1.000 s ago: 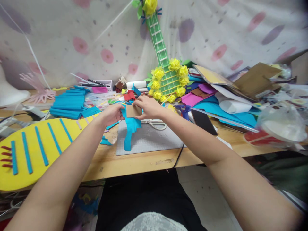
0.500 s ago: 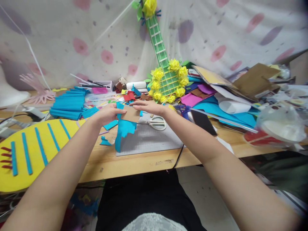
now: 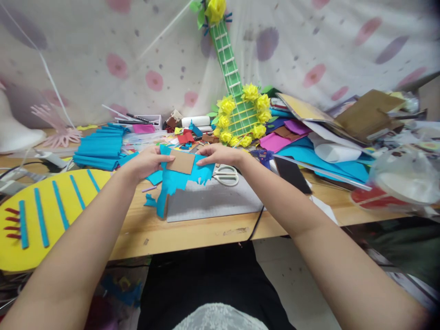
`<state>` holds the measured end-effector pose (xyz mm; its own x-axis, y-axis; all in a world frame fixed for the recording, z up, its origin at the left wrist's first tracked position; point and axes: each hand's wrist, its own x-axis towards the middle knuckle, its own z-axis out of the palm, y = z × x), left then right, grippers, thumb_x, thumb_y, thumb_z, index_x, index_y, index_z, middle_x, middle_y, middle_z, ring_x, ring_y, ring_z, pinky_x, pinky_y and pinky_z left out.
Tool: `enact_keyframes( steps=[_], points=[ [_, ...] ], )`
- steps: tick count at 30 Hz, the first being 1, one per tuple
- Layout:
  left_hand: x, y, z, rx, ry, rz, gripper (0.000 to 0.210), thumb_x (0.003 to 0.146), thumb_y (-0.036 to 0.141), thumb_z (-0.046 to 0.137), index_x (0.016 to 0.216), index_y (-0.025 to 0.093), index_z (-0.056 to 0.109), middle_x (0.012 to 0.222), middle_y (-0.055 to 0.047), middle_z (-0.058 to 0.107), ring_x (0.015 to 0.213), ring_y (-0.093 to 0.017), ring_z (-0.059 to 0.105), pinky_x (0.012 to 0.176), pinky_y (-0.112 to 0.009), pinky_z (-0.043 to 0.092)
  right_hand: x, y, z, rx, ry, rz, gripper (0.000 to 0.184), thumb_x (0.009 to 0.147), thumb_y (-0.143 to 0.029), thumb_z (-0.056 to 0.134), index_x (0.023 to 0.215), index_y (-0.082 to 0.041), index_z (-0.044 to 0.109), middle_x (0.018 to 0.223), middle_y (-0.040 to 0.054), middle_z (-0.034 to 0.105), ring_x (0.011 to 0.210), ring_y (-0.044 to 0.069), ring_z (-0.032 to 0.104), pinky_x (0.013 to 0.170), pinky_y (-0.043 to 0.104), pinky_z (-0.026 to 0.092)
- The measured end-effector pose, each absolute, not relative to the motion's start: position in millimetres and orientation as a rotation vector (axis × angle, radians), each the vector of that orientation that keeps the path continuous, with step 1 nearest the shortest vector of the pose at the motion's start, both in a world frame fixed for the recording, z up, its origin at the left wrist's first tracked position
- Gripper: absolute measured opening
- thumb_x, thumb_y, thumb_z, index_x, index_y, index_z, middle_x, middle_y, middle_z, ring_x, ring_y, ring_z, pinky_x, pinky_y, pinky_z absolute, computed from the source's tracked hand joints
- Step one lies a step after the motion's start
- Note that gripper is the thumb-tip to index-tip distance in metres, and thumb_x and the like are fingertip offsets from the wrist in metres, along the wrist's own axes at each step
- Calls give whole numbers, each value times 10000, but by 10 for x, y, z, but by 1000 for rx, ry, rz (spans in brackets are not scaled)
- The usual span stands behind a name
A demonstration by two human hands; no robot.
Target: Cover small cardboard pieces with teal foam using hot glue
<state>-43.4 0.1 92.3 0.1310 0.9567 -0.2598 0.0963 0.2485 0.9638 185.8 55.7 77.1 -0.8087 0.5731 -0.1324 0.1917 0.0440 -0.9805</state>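
A ragged turquoise crepe-paper piece (image 3: pixel 178 181) w/ a small brown cardboard rectangle (image 3: pixel 181 162) on top is held up just above the desk (image 3: pixel 206 229), over the near-left part of a grey cutting mat (image 3: pixel 220 201). The left hand (image 3: pixel 147 161) is closed in a pinch on the left edge of paper and card; the right hand (image 3: pixel 220 155) is pinched on the paper's upper right edge, just beside the card. A long torn tail of the paper hangs down to the mat's left corner.

Handling, as judged: the crepe is very light, limp and easily torn, esp. at the jagged lower edge; the card is stiffer and gives the one firm part. The best hold is judged to be at the card's edges, w/ paper trapped under the fingers, not at the loose tail.

The desk is pale wood, crowded. White-handled scissors (image 3: pixel 225 175) lie on the mat just behind the right hand. A yellow foam board w/ blue stripes (image 3: pixel 44 211) is at the left, a stack of folded turquoise crepe (image 3: pixel 98 149) behind it. A green paper guitar w/ yellow paper flowers (image 3: pixel 240 114) leans on a white cloth backdrop w/ pink and purple spots (image 3: pixel 137 55). Coloured sheets and cardboard are piled at the right.
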Motion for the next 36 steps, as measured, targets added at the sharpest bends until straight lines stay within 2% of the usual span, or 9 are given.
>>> enact_keyframes(
  steps=[6,11,15,20,23,27,31,36],
  points=[
    [-439,4,915,1194,1260,888,209,530,239,764,710,174,681,732,-59,703,723,-224,664,620,-310,536,1887,523,806,-873,-2097,1780,271,694,-265,708,940,-160,659,864,8,692,683,94,619,644,204,510],
    [-441,8,889,1231,1285,916,218,522,262,772,687,169,665,660,-45,678,661,-206,648,586,-295,523,1896,503,849,-865,-2187,1665,239,708,-282,689,901,-145,654,760,-6,668,575,58,559,522,165,446],
    [-442,17,858,1283,1324,960,224,526,268,770,690,167,657,679,-42,674,667,-203,644,598,-304,520,1909,480,908,-921,-2285,1568,255,723,-301,670,912,-132,648,669,-20,626,478,38,492,407,151,360],
    [-395,12,841,1350,1362,1023,229,520,282,767,682,161,659,673,-40,664,692,-215,635,602,-309,509,1916,443,967,-963,-2319,1482,227,732,-296,655,876,-120,647,596,-38,569,440,29,455,354,142,299],
    [-344,7,830,1412,1407,1040,246,529,304,758,704,156,670,688,-43,668,678,-206,621,581,-294,490,1890,413,982,-938,-2284,1510,185,731,-273,654,835,-121,643,565,-49,548,446,31,458,364,138,318],
    [-271,2,794,1474,1449,1092,285,537,318,750,754,146,683,725,-47,678,694,-209,619,586,-292,478,1832,416,940,-881,-2174,1600,150,715,-264,672,745,-125,625,566,-45,560,487,40,495,428,144,411],
    [-202,-17,741,1408,1389,1145,336,501,316,771,778,148,683,758,-51,687,733,-229,634,606,-309,494,1781,455,867,-916,-2063,1644,172,700,-272,703,736,-129,615,609,-25,597,552,69,568,497,174,499],
    [-149,-63,707,1219,1344,1108,395,457,331,787,790,148,678,791,-67,696,729,-224,646,605,-317,503,1744,435,860,-987,-2101,1550,309,773,-432,639,729,-128,601,619,14,632,554,96,619,471,173,506]
  ],
)
